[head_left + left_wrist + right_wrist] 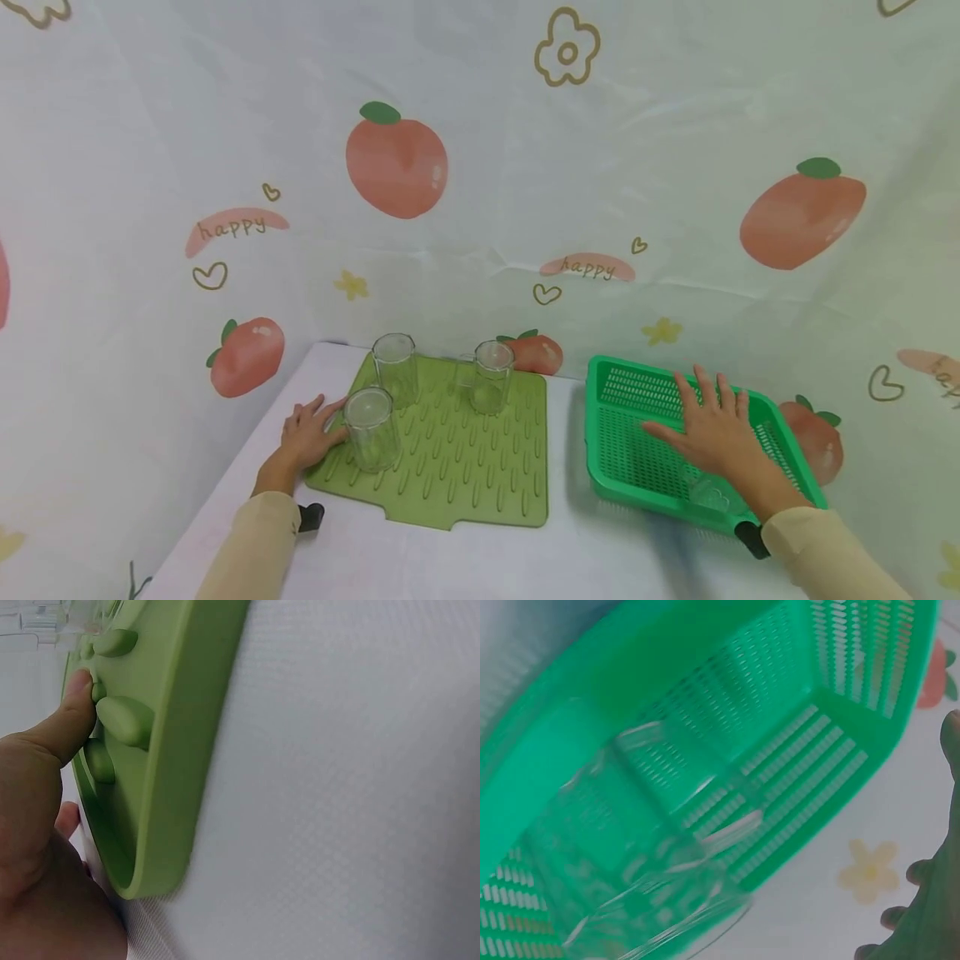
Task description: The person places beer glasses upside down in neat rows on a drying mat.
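Note:
My left hand [306, 435] rests at the left edge of a green drying mat [472, 492], its thumb [71, 712] lying over the rim among the raised nubs. Beside it stands a clear glass [372, 433], with a second clear glass [396, 371] behind it. A glass mug [491, 379], handle to the left, stands at the mat's back right. Fingers spread and holding nothing, my right hand [716, 433] is over a green basket [592, 425]. Another clear glass [652, 847] lies tilted in the basket's near right corner, below the right wrist.
The mat and basket sit side by side on a white tabletop [420, 558], with a strip of table between them. Right behind them hangs a white cloth [465, 275] printed with fruit and hearts, which also closes in the left side.

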Demonstrator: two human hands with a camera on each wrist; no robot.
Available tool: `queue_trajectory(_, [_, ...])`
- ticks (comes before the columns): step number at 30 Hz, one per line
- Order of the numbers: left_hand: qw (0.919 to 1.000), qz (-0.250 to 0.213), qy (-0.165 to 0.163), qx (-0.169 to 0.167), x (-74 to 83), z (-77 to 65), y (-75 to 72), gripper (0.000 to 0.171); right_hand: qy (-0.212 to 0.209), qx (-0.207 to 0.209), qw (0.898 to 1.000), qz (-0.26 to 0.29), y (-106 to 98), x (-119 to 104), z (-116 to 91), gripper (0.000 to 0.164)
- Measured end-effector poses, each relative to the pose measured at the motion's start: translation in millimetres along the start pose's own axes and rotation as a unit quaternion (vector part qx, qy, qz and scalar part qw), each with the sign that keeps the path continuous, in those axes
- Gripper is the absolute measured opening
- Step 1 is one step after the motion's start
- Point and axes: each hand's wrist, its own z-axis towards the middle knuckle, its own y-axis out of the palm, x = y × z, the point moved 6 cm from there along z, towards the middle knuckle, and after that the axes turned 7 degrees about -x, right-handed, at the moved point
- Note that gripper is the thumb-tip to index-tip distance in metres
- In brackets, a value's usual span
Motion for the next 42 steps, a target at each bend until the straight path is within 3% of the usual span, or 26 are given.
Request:
queue_trajectory(9, [0.9997, -0.009, 0.014, 0.021, -0.5, -2.7, -0.6, 0.066, 0.028, -0.015, 0.999, 0.003, 8, 34, -12, 0.105])
queue_trajectory(15, [0.9999, -0.004, 0.006, 0.014, 1.3, -3.0, -2.0, 0.065, 0.048, -0.045, 0.998, 0.001, 14, 55, -20, 0.106])
queue_trajectory(21, [1.0000, 0.008, 0.000, 0.003, 1.1, -1.5, -1.5, 0.065, 0.047, -0.074, 0.996, -0.010, 18, 67, -30, 0.106])
queue_trajectory(29, [1.0000, 0.005, 0.001, 0.001, 0.5, -0.5, -0.6, 0.065, 0.018, -0.058, 0.998, -0.014, 19, 71, -38, 0.108])
queue_trajectory(36, [1.0000, 0.001, -0.002, 0.001, 0.3, -2.3, 0.1, 0.064, 0.009, -0.078, 0.997, -0.009, 20, 75, -37, 0.093])
queue_trajectory(42, [1.0000, 0.001, -0.006, -0.001, 0.2, -2.4, 0.0, 0.064, 0.017, -0.106, 0.994, -0.007, 22, 78, -36, 0.070])
